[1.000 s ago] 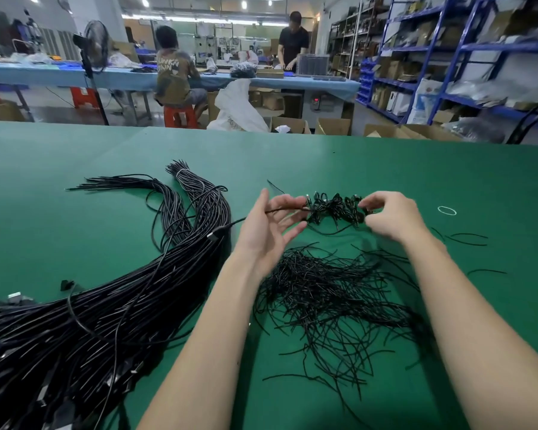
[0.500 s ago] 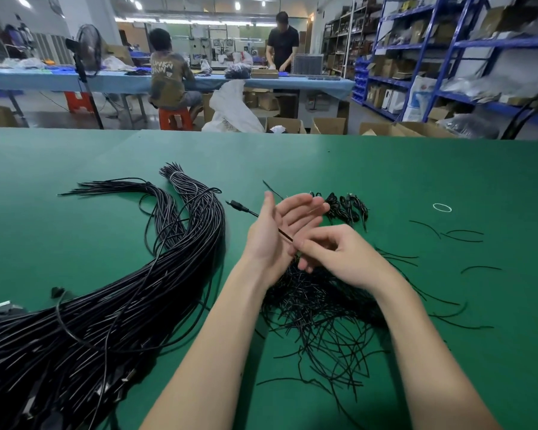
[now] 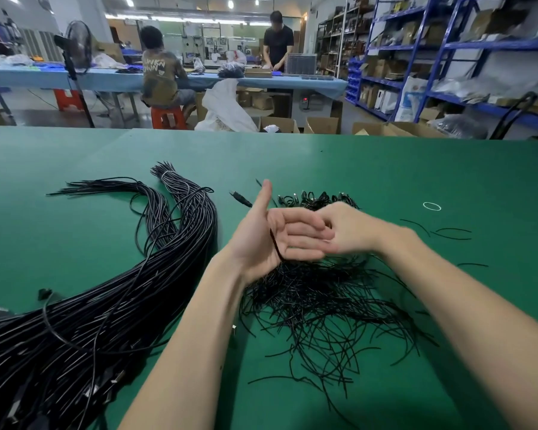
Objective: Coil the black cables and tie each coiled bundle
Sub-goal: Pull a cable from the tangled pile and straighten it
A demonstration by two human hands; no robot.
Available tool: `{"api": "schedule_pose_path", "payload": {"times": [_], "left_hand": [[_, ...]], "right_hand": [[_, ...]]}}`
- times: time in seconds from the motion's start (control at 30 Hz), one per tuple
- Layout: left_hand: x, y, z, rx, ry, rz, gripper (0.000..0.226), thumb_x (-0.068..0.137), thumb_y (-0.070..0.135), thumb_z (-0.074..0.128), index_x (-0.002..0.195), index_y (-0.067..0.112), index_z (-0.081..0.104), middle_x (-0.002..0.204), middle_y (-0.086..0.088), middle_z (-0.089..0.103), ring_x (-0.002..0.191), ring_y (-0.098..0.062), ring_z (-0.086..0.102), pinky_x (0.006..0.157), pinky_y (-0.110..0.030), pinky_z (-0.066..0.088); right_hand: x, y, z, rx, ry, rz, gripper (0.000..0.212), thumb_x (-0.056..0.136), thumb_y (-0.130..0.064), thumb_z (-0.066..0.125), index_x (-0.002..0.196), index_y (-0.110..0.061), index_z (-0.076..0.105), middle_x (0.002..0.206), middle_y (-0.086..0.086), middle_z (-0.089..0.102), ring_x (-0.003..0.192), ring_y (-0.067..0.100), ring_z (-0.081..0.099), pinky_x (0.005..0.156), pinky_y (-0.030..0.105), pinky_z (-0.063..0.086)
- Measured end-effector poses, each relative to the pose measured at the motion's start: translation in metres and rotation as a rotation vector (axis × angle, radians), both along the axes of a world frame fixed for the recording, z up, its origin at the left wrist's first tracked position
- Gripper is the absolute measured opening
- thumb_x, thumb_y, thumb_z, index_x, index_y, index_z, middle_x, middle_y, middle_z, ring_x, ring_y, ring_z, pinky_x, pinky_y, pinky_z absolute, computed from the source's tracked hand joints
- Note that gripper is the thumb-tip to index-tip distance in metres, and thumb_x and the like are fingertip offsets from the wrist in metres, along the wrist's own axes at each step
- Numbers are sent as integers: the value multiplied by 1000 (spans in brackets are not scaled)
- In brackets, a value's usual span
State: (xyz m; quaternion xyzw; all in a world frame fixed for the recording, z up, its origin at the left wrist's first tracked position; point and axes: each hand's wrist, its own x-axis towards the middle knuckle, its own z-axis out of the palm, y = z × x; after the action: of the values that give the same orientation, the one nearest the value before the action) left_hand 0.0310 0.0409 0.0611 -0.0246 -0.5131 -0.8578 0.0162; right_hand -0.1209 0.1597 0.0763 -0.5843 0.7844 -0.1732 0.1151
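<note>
Cable bundle (image 3: 84, 330): thick sheaf of long black cables, glossy, uncoiled, sweeping from the lower left corner up in a curve across the green table (image 3: 385, 169); splits near the top into two tails fanned out at their tips; connector ends crowded at the lower left.
Loose cable (image 3: 275, 246): single black cable, crossing the left palm; its plug (image 3: 239, 198) sticks out beyond the thumb, above the table, pointing away to the left.
Left hand (image 3: 271, 240): raised, palm facing right, thumb upright, fingers extended and only slightly bent toward the right hand; cable lies across the palm at the base of the fingers.
Right hand (image 3: 348, 231): fingers curled in against the left fingertips, touching them; blurred, so cannot tell whether the cable is pinched there.
Tie wires (image 3: 320, 308): tangled heap of thin black strands, short and curved, lying on the table below both hands and between the forearms; a few strays further right.
Coiled bundles (image 3: 314, 200): small row of finished black coils, just behind the hands, partly hidden by the right hand.
Rubber band (image 3: 432, 206): thin pale ring, flat on the table, well apart to the right.
</note>
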Motion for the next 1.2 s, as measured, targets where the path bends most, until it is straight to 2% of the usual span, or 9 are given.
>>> {"api": "schedule_pose_path", "payload": {"times": [0.1,0.2,0.27,0.5,0.63,0.7,0.87,1.07,1.2], "left_hand": [[0,3,0,-119,-99,-115,106,91,78,6,96,-2,75,106,-25,73,100,-35,72,81,-39,62],[-4,6,-3,-187,-170,-159,113,89,81,3,118,-8,66,126,-28,64,120,-37,63,98,-46,54],[-8,10,-5,-208,-199,-138,115,88,82,1,130,-9,59,132,-26,61,126,-35,59,102,-48,50],[-12,0,-15,-8,-157,180,108,89,80,-1,131,1,59,129,-21,65,122,-32,63,95,-48,54],[-11,-10,-14,90,-75,355,101,96,72,2,113,3,74,105,-26,67,86,-29,71,73,-30,62],[-11,-10,-12,106,-67,388,97,98,69,4,126,-1,63,118,-21,68,85,-23,71,65,-25,59],[-13,-6,-11,209,21,365,92,100,65,4,132,-3,56,131,-19,64,124,-26,62,103,-33,50],[-2,-6,-3,239,79,192,95,100,65,9,119,-7,68,131,-26,62,120,-40,62,94,-44,56],[-1,-1,-2,65,-15,71,95,100,67,9,119,-6,68,128,-29,63,113,-46,64,92,-50,56]], "right_hand": [[-15,-11,30,64,178,15,51,66,-65,53,63,-15,63,58,-3,61,58,20,53,65,38,53],[-16,-29,58,61,417,23,68,87,-70,53,51,-12,45,39,-3,40,43,15,36,49,31,39],[-5,-42,73,34,524,-9,68,93,-65,50,50,-12,49,37,-3,40,44,19,43,48,28,34],[31,-54,89,100,-95,-69,39,100,-30,56,75,-9,76,61,-3,63,51,16,46,46,22,37],[38,-19,62,141,-309,87,35,107,-27,51,98,0,71,72,4,61,65,16,54,58,24,47],[37,-6,47,143,-318,90,35,109,-26,45,95,-5,69,73,6,62,68,17,58,66,28,53],[36,8,13,253,-429,140,39,112,-30,36,90,-12,63,65,2,63,71,23,57,69,33,42],[15,1,10,347,-172,33,60,92,-72,50,67,-21,67,57,-4,49,52,15,40,55,20,38],[-9,-7,33,312,-51,-79,32,90,-20,60,59,-18,59,57,-4,48,58,18,39,61,30,35]]}}
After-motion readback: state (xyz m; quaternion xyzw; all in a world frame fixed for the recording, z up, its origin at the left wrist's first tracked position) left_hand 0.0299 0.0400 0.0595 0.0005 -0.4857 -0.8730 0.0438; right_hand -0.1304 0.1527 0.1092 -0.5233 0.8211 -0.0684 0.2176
